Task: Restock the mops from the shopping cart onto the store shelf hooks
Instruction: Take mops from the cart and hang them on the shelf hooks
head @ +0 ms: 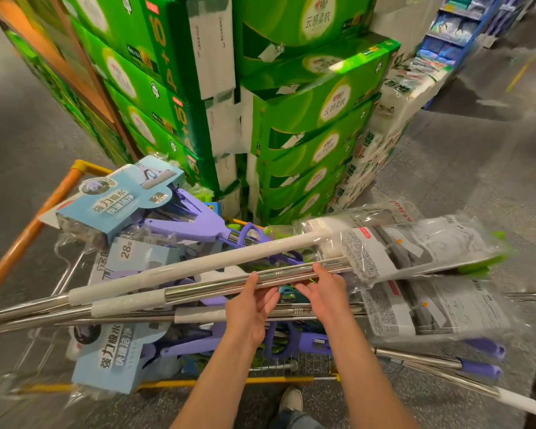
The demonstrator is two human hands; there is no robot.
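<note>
Green cartons (pixel 307 97) tower at twelve o'clock behind the shopping cart (pixel 75 174), which is heaped with mops. A steel-handled mop (pixel 217 284) lies crosswise on top. The left hand (pixel 249 311) and right hand (pixel 324 292), fingers extended, touch its pole.

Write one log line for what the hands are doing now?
stage: picking mop from cart | left hand: touching metal mop pole | right hand: touching same pole | shelf hooks: unseen
</note>
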